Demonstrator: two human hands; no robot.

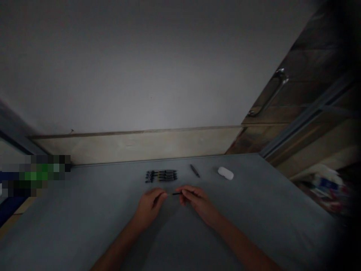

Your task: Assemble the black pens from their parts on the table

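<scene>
Between my hands is a thin dark pen part [176, 193], its lighter tip pointing left. My right hand [197, 202] pinches its dark end. The closed fingers of my left hand [150, 206] meet the lighter end; what lies inside them is too small to tell. Just beyond my hands, several black pens [166, 175] lie side by side on the grey table [98, 214], with small dark pieces at their left. A single dark pen or pen barrel [194, 171] rests apart, slanted, to their right.
A white oval case [225, 173] sits on the right of the table. Behind the table stands a pale wall [146, 75]. A metal handle [269, 96] is at the upper right, and a bag with mixed items [328, 188] is beyond the right edge.
</scene>
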